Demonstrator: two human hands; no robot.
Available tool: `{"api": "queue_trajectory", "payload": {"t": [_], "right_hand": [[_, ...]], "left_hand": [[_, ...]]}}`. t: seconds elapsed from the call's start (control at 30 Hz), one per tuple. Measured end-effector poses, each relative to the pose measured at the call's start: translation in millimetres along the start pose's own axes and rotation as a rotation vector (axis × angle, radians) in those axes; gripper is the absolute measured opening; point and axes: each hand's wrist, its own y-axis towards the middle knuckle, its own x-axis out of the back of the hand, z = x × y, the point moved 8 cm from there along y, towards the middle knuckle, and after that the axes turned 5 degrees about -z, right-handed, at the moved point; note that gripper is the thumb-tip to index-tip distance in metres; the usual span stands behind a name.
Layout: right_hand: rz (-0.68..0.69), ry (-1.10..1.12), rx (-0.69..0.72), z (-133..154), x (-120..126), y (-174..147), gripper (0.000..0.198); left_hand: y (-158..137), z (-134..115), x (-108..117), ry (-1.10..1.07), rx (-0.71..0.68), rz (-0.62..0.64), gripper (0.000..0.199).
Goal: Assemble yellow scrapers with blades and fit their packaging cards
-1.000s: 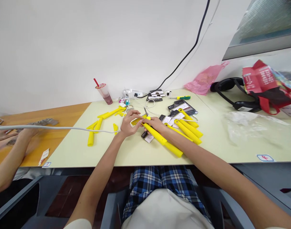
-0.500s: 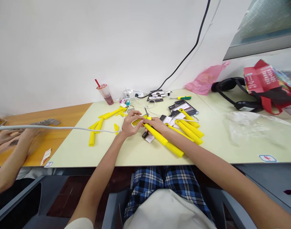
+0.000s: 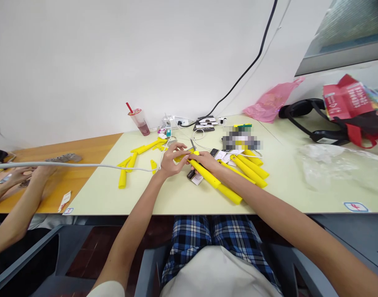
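Observation:
My left hand (image 3: 172, 161) and my right hand (image 3: 206, 160) meet above the table. Thumb and fingers of the left pinch at the upper end of a long yellow plastic handle (image 3: 209, 176), and the right closes around that same end. Partly behind the left fingers shows a flatter yellow piece (image 3: 178, 158). A thin grey pointed part (image 3: 193, 144) sticks up by the right fingertips; its lower end is hidden. Beside my right forearm lie several more yellow handles (image 3: 249, 170). Left of my left hand lie other yellow pieces (image 3: 131, 161).
Printed cards (image 3: 195, 177) lie under and beside my hands. A cup with a red straw (image 3: 140, 123) stands by the wall near a power strip (image 3: 183, 121). A white cable (image 3: 83, 165) crosses the left side. Another person's hands (image 3: 20, 175) work there. Black headset (image 3: 313, 121) and clear plastic bag (image 3: 325, 167) are right.
The view has shifted slightly, so everything sits a little further right. Both hands keep nearly the same grip on the yellow handle. A patch over the cards at the back is now blurred.

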Motion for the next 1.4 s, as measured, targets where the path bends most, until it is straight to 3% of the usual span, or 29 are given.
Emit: {"api": "queue_trajectory", "payload": {"t": [0.33, 0.43, 0.63, 0.73, 0.83, 1.4], "right_hand": [[-0.001, 0.008, 0.017, -0.4, -1.1, 1.9, 0.015], [0.002, 0.007, 0.014, -1.6, 0.0, 3.0, 0.019], [0.008, 0.009, 0.02, -2.1, 0.2, 3.0, 0.013], [0.012, 0.001, 0.022, -0.7, -1.0, 0.8, 0.013], [0.019, -0.012, 0.02, 0.4, -2.2, -1.2, 0.014], [0.026, 0.003, 0.07, -4.7, 3.0, 11.4, 0.025]], "left_hand": [[0.8, 1.2, 0.0, 0.016, 0.054, -0.002, 0.027], [1.0, 6.8, 1.7, -0.002, 0.126, -0.02, 0.034], [-11.4, 48.6, -5.9, -0.201, 0.594, -0.014, 0.053], [-21.3, 63.6, -11.3, -0.337, 0.81, -0.019, 0.051], [-26.4, 69.4, -12.4, -0.411, 0.923, -0.025, 0.046], [-25.1, 73.4, -2.6, -0.416, 0.926, -0.054, 0.032]]}}
